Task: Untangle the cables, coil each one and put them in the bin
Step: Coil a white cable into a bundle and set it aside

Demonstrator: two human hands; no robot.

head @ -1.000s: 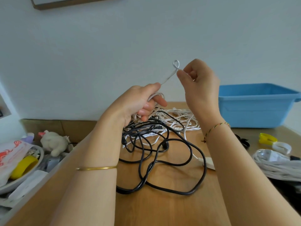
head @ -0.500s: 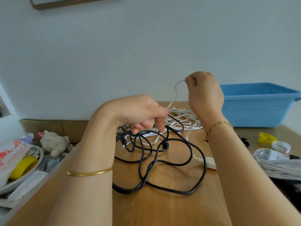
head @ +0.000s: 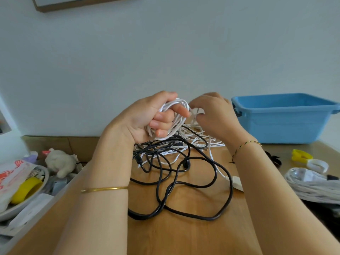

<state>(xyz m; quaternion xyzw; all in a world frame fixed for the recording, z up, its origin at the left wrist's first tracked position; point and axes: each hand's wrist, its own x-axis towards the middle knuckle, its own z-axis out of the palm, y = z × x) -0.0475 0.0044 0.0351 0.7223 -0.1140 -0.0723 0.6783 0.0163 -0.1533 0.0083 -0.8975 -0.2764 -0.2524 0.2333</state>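
1. There, both hands were raised over the bench (head: 184,236). The left hand (head: 145,118) gripped one coil of white cable (head: 179,124), whose loops were wound round its curled fingers.
2. The right hand (head: 215,115) pinched a strand of that same cable just beside the coil.
3. One black cable (head: 185,183) lay in loose, tangled loops on the bench below, mixed with more white strands.
4. One blue bin (head: 283,124) stood at the bench's far right, behind the tangle.
5. One bundled white cord (head: 312,188) lay by the right edge, near one yellow clip (head: 301,155).
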